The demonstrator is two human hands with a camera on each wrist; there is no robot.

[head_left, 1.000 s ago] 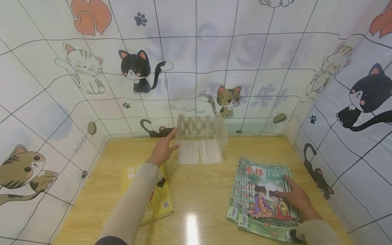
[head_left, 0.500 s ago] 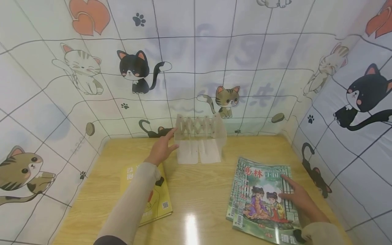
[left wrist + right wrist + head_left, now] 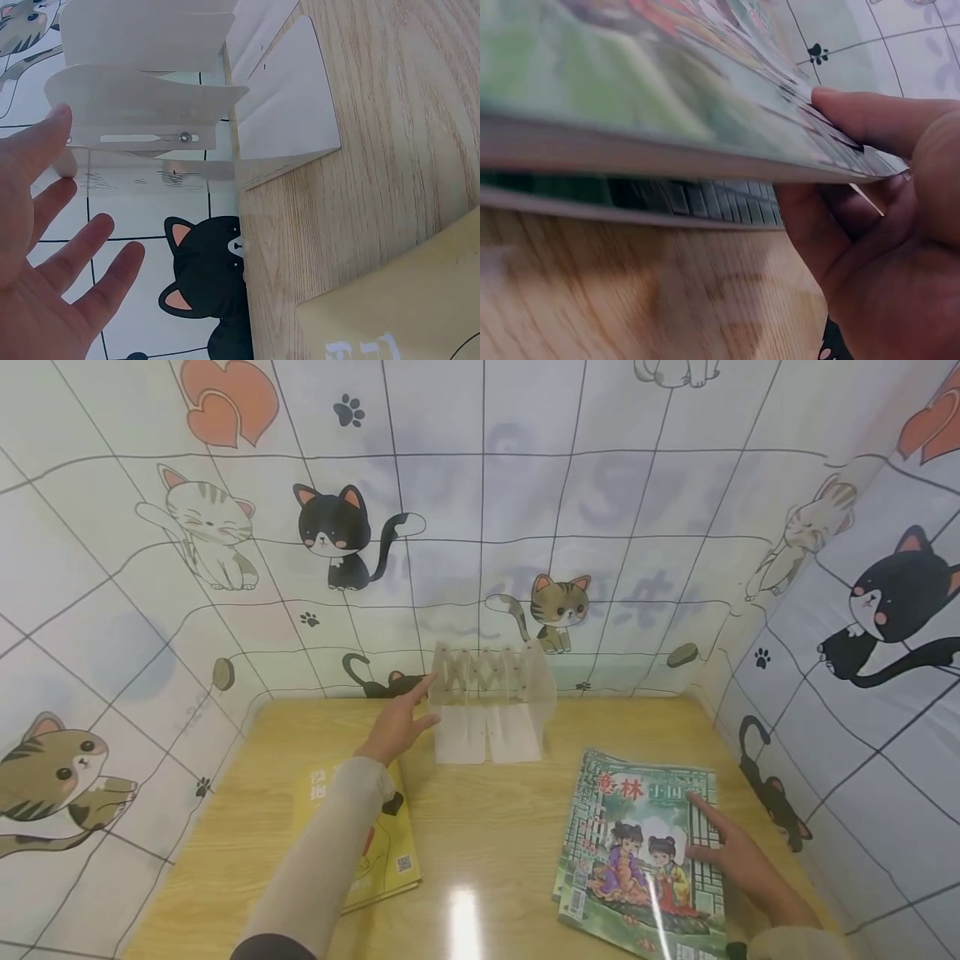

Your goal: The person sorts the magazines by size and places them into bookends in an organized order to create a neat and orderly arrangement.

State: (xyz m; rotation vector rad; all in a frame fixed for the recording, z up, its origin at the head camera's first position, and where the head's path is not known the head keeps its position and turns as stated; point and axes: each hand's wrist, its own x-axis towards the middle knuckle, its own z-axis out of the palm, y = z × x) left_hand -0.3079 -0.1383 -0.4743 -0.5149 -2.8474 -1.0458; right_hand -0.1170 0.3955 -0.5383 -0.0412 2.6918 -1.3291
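Observation:
At the back of the table stands a white expandable book rack point(image 3: 489, 727) with upright dividers. My left hand point(image 3: 395, 727) is at its left side, fingers spread and mostly straight, fingertips against or close to the side panel point(image 3: 142, 109); exact contact is hard to tell. To the right lie green illustrated magazines point(image 3: 652, 860), one on top of another. My right hand point(image 3: 738, 856) holds the top magazine point(image 3: 667, 127) by its right edge, thumb above and fingers curled underneath. In the right wrist view that edge is raised above the lower magazine point(image 3: 697, 202).
A yellow book point(image 3: 390, 852) lies on the left of the wooden table point(image 3: 480, 827), partly under my left forearm. Cat-patterned wall covering point(image 3: 450, 493) rises behind the table and along both sides.
My right hand has shifted the top magazine to the left, so it lies more squarely over the one below. The left hand and the rack stay in place.

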